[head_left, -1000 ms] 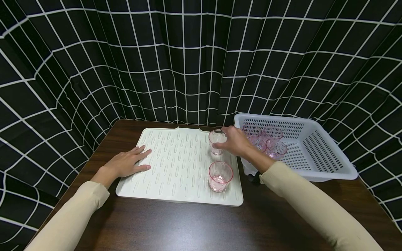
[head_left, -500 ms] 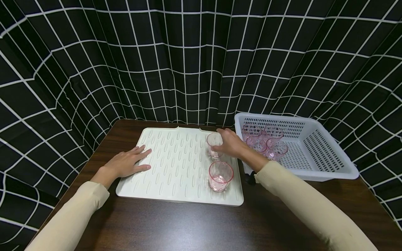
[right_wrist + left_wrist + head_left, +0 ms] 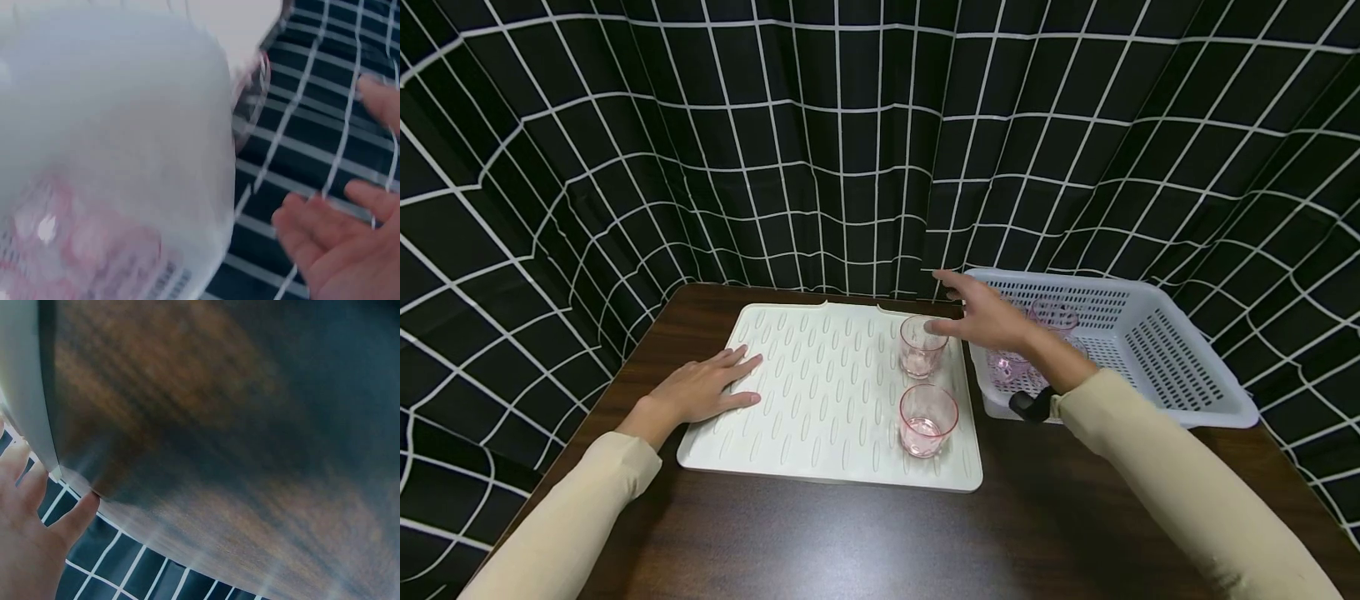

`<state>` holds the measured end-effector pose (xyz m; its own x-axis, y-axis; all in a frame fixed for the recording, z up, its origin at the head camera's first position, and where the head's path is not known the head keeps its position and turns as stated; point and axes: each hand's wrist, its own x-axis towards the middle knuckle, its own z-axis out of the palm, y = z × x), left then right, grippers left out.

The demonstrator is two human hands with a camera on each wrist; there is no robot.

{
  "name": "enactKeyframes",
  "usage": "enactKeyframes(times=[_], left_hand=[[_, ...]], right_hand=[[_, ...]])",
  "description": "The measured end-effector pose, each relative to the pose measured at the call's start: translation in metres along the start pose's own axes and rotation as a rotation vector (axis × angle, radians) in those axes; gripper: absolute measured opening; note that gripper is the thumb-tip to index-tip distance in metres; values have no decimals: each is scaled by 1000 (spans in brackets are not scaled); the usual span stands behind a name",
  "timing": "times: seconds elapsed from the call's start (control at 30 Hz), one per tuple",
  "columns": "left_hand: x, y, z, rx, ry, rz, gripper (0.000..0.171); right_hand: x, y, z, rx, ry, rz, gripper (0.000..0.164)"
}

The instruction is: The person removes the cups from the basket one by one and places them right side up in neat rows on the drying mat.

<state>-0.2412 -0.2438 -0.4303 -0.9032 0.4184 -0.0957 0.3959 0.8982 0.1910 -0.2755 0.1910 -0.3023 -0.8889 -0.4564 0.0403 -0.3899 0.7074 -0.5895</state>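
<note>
Cream sleeves (image 3: pixel 1187 492): one at 7 o'clock, one at 5, both cuffs at the wrists.
Wood-grain tabletop (image 3: pixel 820 533): dark brown, glossy toward 6 o'clock.
Ribbed drying mat (image 3: pixel 820 392): white, flat on the tabletop; the clock is centred here.
Near tumbler (image 3: pixel 919 427): clear, red-rimmed, pinkish at the base, upright on the mat between 3 and 4 o'clock.
Left hand (image 3: pixel 703 390): palm down on the mat's edge at 9 o'clock, fingers extended and spread; grips nothing.
Far tumbler (image 3: pixel 917 358): pink-tinted, upright on the mat at 2 o'clock, just behind the near one.
Slotted plastic basket (image 3: pixel 1176 358): pale blue-grey, at 3 o'clock, just beside the mat.
Basket tumblers (image 3: pixel 1009 367): several, pink, grouped at the basket's 9 o'clock end; the hand and forearm hide some, so the count is unclear.
Right hand (image 3: pixel 988 312): at 2 o'clock, over the basket's near-mat side, grip released; thumb near the far tumbler's rim, fingers apart.
Grid-patterned curtain (image 3: pixel 775 150): black with white lines, folds spanning 10 to 2 o'clock.
</note>
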Motion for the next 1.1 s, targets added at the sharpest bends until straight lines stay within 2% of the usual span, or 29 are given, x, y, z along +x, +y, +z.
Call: enactKeyframes(times=[0.13,0.3,0.37,0.47,0.63,0.9,1.1], left_hand=[[1,0,-1,2,-1,0,80],[2,-1,-2,3,-4,3,79],[1,-1,-2,2,-5,1,79],[0,0,-3,2,-4,-2,78],[0,0,-2,3,-1,-4,79],[2,-2,1,9,0,-7,79],[2,0,1,0,-8,-12,79]], right_hand=[[-10,20,-29,83,20,-34,85],[-28,48,-54,72,67,16,86],[-36,60,-61,59,60,48,86],[-48,78,-71,49,7,76,88],[-64,103,-81,30,-72,96,90],[-75,130,-88,15,-118,169,89],[-78,141,-91,-36,-151,177,87]])
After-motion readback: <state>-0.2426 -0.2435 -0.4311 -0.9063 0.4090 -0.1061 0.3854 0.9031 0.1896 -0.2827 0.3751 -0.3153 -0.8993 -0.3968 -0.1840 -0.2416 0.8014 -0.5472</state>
